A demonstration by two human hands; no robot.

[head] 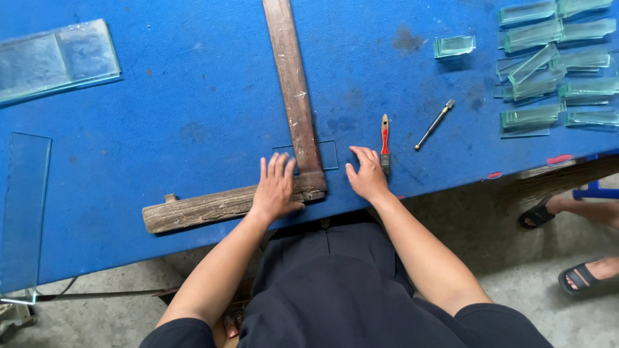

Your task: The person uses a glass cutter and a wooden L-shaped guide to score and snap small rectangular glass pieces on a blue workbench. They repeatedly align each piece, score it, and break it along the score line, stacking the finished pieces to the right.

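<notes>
Two bare hands rest on a blue desk (161,77), with glass lying all around them. At the far left edge a long clear glass strip (22,212) lies flat, and in the upper left sits a wider glass sheet (55,58). A wooden T-square (293,96) runs down from the top centre, its crossbar lying along the near desk edge at lower centre. The left hand (276,188) lies flat on that crossbar, fingers spread and straight, its grip open and pressing down, closed around nothing. Under the blade of the square, just above the hands, lies a small clear glass pane (327,154), sticking out on both sides. The right hand (367,174) rests beside the square, fingers loosely bent, fingertips at the pane's right edge, grip open and empty. Just right of it lie a red-handled brush (385,138) and then a slim glass cutter (433,125). Stacks of cut glass pieces (554,64) fill the upper right. Someone's sandalled feet (567,245) stand at the lower right.
</notes>
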